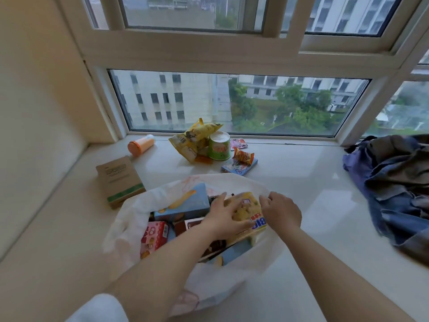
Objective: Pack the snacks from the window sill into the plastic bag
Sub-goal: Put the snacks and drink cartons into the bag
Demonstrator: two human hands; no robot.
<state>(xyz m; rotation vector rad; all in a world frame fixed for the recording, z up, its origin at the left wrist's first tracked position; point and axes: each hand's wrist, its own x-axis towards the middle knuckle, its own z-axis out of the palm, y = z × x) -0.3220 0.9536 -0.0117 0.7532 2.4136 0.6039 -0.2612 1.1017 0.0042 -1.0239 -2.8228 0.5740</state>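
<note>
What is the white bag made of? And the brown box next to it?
The bag looks like thin, soft plastic: it crumples and the snacks show faintly through it. The brown box looks like plain matte cardboard, judging by its dull brown faces and sharp folded edges.

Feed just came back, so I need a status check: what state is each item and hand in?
plastic bag: open, partly filled
yellow packet: in bag mouth, under both hands
left hand: pressing packet
right hand: gripping bag rim
green cup: upright on sill
orange bottle: lying down
brown box: closed
</note>
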